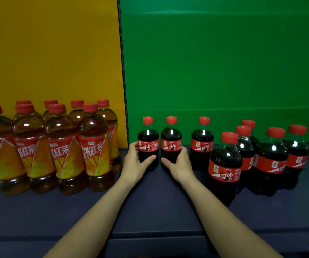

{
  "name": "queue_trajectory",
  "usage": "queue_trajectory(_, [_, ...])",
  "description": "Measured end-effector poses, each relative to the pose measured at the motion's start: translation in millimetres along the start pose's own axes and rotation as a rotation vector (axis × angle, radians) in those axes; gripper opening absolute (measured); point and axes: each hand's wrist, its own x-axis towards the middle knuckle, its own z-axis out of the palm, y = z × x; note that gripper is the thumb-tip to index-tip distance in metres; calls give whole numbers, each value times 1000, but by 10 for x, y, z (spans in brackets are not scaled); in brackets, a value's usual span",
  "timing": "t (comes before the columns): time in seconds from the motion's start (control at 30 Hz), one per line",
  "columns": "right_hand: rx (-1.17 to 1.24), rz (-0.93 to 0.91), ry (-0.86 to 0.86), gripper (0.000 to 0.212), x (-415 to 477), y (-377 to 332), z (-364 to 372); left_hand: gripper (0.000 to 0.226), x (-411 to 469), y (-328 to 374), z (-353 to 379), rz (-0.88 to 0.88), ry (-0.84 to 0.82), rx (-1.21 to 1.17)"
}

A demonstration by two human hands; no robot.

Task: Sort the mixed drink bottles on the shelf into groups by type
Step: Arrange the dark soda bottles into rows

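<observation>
Two small cola bottles with red caps stand side by side at the middle of the dark shelf [150, 211]. My left hand [136, 161] grips the left cola bottle [148, 140] round its lower body. My right hand [179, 162] grips the right cola bottle [171, 140] the same way. Both bottles stand upright in front of the green back panel. Several iced tea bottles [60, 146] with orange labels are grouped at the left. Several more cola bottles [226, 164] stand at the right.
A yellow back panel [53, 53] is behind the tea group and a green panel [224, 62] behind the colas, with a dark vertical divider [123, 71] between them. One cola bottle [202, 144] stands just right of my right hand.
</observation>
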Motion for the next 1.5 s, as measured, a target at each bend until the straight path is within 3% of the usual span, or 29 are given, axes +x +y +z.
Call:
queue_trajectory(0.5, [-135,-81,103,73,-87,30,11,65,-27,-54,26,51,54,49])
queue_trajectory(0.7, [-145,-68,25,84,-168,-39,-23,64,-113,34,17,100,168,198])
queue_trajectory(0.8, [-128,-99,-36,81,-340,-159,-153,50,-214,160,-38,202,231,224])
queue_trajectory(0.9, [-111,-187,-129,68,-674,-266,-405,32,-308,270,-57,303,179,206])
queue_trajectory(1.03, [-59,-213,-229,60,-1181,-212,-771,20,-495,442,38,341,-71,156])
queue_trajectory(1.17, [52,-256,-103,30,-1482,-99,-1155,30,-749,588,294,335,-352,113])
queue_trajectory(1.27, [68,-280,122,21,-1429,7,-1433,56,-861,680,532,277,-461,64])
queue_trajectory(1.37, [15,-250,312,24,-1240,135,-1596,79,-875,753,746,218,-443,14])
queue_trajectory(1.5, [-56,-181,355,37,-1086,267,-1530,65,-808,743,914,212,-386,-17])
